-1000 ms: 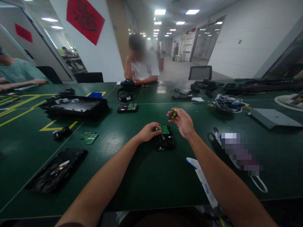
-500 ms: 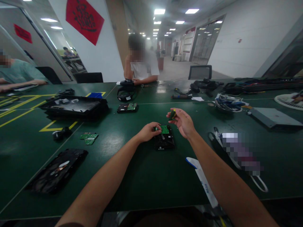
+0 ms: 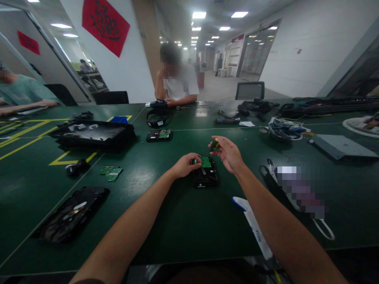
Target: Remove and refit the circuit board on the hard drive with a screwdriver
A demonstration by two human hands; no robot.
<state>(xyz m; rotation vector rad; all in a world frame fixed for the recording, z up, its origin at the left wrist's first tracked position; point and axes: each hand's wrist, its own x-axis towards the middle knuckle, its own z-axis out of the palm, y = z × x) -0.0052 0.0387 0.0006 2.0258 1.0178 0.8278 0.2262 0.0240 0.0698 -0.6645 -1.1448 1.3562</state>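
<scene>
A black hard drive point(image 3: 205, 178) with a green circuit board point(image 3: 206, 162) on its far half lies flat on the table in front of me. Fingers curled, my left hand point(image 3: 188, 165) holds the drive at its far left side, the fingertips over the board's edge. Above and to the right of the drive, my right hand point(image 3: 229, 153) closes on a small screwdriver point(image 3: 213, 145) with a dark green and yellow handle. I cannot make out the screwdriver's shaft or tip.
On the green table point(image 3: 177, 221) at left lie a black drive casing point(image 3: 74, 213), loose green boards point(image 3: 111, 172) and black trays point(image 3: 91, 134). Another hard drive point(image 3: 159, 135) lies farther back. To the right are a grey box point(image 3: 345, 148) and bundled cables point(image 3: 286, 129). A person point(image 3: 180, 85) sits opposite.
The screwdriver in my right hand has turned and shifted very slightly. My left hand and the hard drive stay in place.
</scene>
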